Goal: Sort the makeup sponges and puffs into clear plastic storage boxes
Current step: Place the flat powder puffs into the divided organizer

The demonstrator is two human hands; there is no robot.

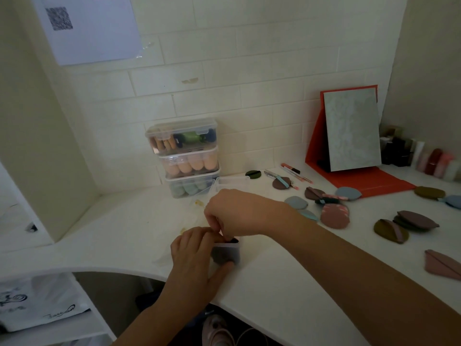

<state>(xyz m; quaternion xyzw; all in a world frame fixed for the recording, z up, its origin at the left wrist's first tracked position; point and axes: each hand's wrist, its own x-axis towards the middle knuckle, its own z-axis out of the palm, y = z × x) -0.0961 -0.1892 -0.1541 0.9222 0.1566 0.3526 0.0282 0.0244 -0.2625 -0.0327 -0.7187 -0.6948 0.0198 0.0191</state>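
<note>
Gripping a clear box (225,254), the left hand (192,253) is resting on the desk (274,283). The right hand (232,216) is pinching, at the box's rim, a dark puff (234,239) — probably.

A: Logging arms: left forearm (159,313) and right forearm (349,258) are both showing bare, wrist to frame edge.
B: Agreeing. Left hand (197,253) and right hand (232,213) are showing bare too.
A: At the bottom of view, a pale pinkish shoe (215,330) is peeking out, blurred; whether it is being worn, cannot tell.
</note>
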